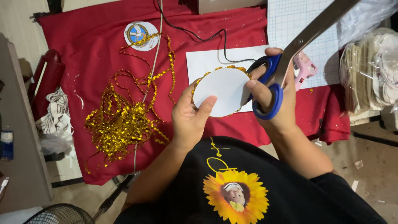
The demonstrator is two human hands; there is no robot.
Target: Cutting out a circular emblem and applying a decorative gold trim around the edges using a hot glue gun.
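Note:
My left hand (188, 118) holds a white round card disc (224, 91) with gold sequin trim along its edge, thumb pressed on its lower left face. My right hand (275, 97) grips blue-handled scissors (273, 81), whose metal blades point up and to the right, away from the disc. Fingers of my right hand also touch the disc's right edge. Both hands hover above a red cloth (91, 49).
A tangled pile of gold sequin trim (120, 122) lies on the cloth at left. A finished round badge (140, 35) sits at the back. A black cable (199, 37), a white sheet (207, 60), a grid cutting mat (290, 20), a pink tool (304, 70) and bagged discs (371, 72) lie around.

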